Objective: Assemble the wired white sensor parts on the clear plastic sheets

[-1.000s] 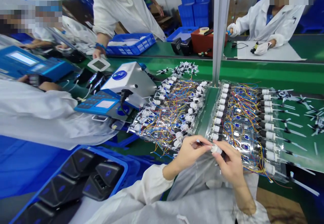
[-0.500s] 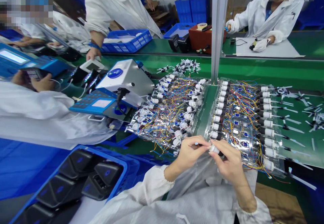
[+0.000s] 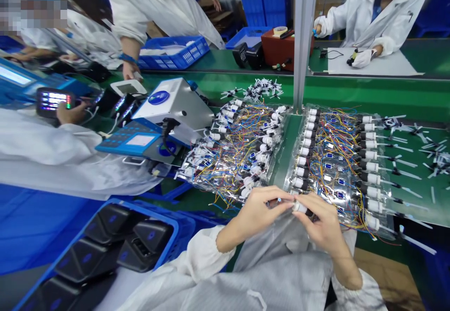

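My right hand [image 3: 321,222] is closed on a small white-and-black cylindrical part [image 3: 301,207], held near the front edge of the bench. Close beside it, my left hand [image 3: 258,210] pinches at the white end of that part. A tiny pale-blue tip [image 3: 279,200] shows by the left fingers; the rest of that piece is hidden. Just beyond my hands lies a clear plastic tray [image 3: 335,187] with rows of similar cylinders and coloured wires. Left of it, a second plastic tray [image 3: 225,161] is covered with like parts, wires and white strips.
White strips with black pieces [image 3: 263,90] lie piled at the back, and more strips [image 3: 438,161] at the right. A metal post [image 3: 299,44] rises behind the trays. A grey-and-blue instrument [image 3: 168,109] stands left. A blue crate [image 3: 172,240] holds black devices. Co-workers sit and stand around.
My hands stay together at the cylindrical part, which shows a little more between the fingers. At left, a co-worker's hand-held device has turned so its lit screen shows.
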Demonstrator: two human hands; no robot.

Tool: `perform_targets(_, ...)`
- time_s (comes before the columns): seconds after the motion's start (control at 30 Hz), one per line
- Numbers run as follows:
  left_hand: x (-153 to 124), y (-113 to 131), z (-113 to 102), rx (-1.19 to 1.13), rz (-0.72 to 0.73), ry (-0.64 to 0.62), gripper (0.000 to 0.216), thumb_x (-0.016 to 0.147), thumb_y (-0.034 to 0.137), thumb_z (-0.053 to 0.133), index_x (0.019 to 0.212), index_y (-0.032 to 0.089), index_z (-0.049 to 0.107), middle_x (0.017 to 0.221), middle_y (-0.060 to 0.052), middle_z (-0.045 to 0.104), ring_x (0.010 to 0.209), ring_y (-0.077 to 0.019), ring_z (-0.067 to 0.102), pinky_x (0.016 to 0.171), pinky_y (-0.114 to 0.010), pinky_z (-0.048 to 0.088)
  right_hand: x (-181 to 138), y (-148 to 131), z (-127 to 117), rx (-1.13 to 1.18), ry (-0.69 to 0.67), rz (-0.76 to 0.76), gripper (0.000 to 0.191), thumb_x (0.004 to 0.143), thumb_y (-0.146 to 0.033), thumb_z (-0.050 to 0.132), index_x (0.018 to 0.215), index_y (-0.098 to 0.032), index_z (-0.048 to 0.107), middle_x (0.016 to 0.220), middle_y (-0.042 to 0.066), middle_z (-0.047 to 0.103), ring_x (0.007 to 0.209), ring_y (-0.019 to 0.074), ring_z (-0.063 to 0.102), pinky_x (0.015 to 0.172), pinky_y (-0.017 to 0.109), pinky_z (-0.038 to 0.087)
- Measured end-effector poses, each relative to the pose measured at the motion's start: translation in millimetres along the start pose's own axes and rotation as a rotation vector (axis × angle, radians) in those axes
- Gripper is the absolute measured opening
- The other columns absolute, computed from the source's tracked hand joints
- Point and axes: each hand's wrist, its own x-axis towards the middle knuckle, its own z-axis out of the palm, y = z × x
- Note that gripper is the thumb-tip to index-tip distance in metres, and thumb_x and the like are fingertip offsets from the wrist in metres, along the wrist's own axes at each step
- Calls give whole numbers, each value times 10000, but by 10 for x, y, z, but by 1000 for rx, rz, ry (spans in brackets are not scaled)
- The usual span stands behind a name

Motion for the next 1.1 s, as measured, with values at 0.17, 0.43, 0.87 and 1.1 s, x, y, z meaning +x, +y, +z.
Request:
perform_targets(0.17,44,-47,-90,14,77,-33,82,889,194,777,958,195,821,880,-53,802,787,-158,728,739,-262,543,14,-27,-14,24,19,-16,365,934,-236,734,1297,-238,699,1139,81,789,1023,229,757,965,412,603)
perform_targets(0.43,46,-147,-58,-89,143,-36,95,879,164,783,967,179,815,873,-70,798,797,-168,729,754,-280,561,26,-11,20,47,16,-17,372,927,-228,741,1296,-247,699,1128,74,790,993,227,758,963,412,604)
perform_targets(0.87,-9,-262,40,-230,122,-1,82,864,129,788,918,180,822,833,-68,787,780,-165,719,742,-288,561,40,-6,62,91,8,-34,360,926,-208,736,1283,-238,708,1086,68,794,938,217,748,894,392,611)
perform_targets(1.1,-3,-243,41,-239,98,-16,54,876,145,775,891,176,816,820,-71,787,774,-171,722,742,-292,568,35,-11,36,97,7,-46,360,930,-212,733,1287,-239,698,1096,61,794,950,221,742,899,397,604)
